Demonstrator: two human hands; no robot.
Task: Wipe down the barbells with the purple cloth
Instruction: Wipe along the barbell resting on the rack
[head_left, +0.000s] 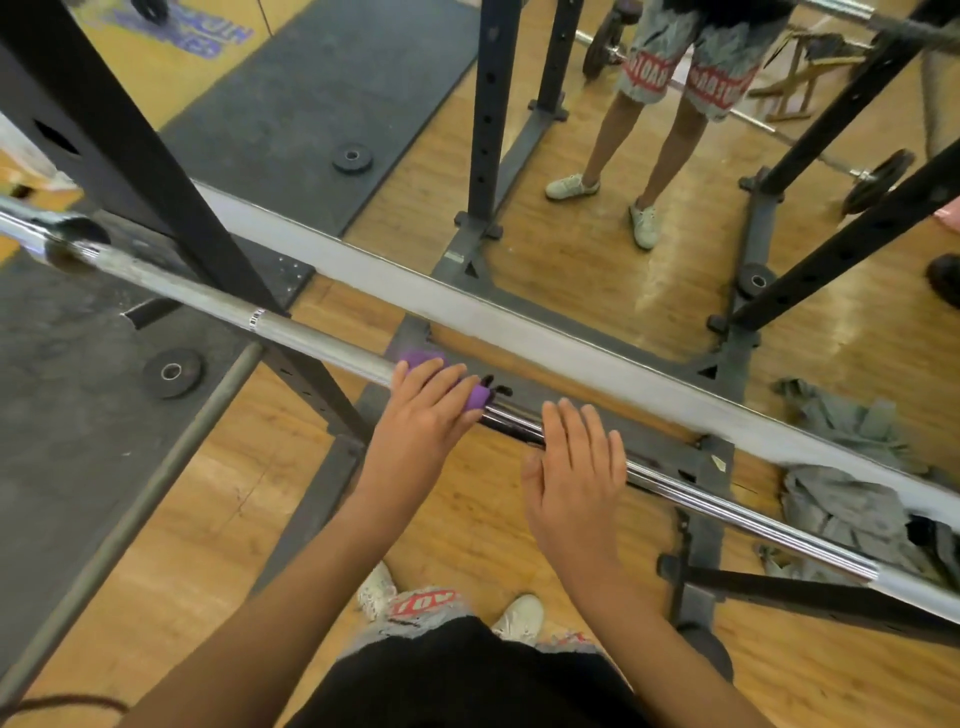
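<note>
A long chrome barbell (727, 512) runs across the rack from upper left to lower right. My left hand (421, 415) presses the purple cloth (478, 397) around the bar near its middle, fingers wrapped over the cloth. Purple shows at both ends of the hand. My right hand (576, 478) lies flat on the bar just to the right of the cloth, fingers straight and spread.
Black rack uprights (130, 150) stand at left. A wall mirror (649, 171) ahead reflects the person's legs. Small weight plates (172, 371) lie on the black mat. A grey rag (852, 499) is heaped on the wooden floor at right. A thin grey bar (135, 499) slants below left.
</note>
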